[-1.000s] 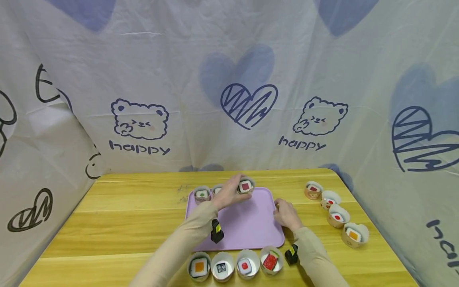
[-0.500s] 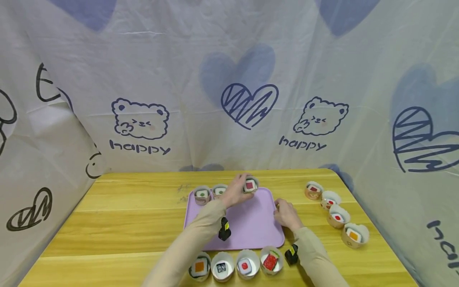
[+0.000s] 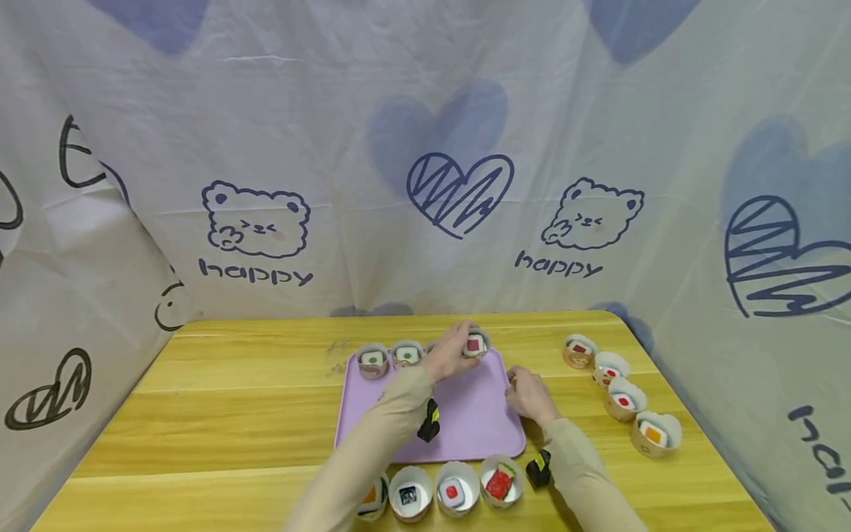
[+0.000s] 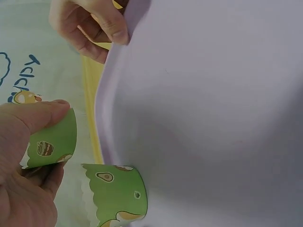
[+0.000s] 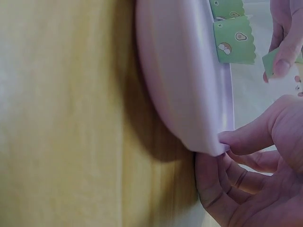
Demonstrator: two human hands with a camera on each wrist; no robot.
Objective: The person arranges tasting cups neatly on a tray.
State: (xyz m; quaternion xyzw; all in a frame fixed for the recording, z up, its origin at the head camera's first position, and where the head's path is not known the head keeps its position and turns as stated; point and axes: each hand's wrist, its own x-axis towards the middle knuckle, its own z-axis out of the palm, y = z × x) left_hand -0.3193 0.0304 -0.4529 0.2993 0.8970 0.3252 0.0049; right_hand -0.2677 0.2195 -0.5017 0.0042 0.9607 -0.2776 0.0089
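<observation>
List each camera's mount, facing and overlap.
Head: worn on the head, facing forward and down at the light-purple rectangular plastic tray; left hand, right hand and beige fabric sleeves show.
Left wrist: worn there, facing the tray; left hand shows holding a green scalloped paper cup, right hand beyond.
Right wrist: worn there, facing the tray's rim; right hand shows pinching it, left hand beyond.
Shared: both wrist views show both hands, tray and held cup.

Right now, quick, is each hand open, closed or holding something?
Left hand: closed, holding a green paper cup.
Right hand: closed, pinching the edge of the purple tray.
</observation>
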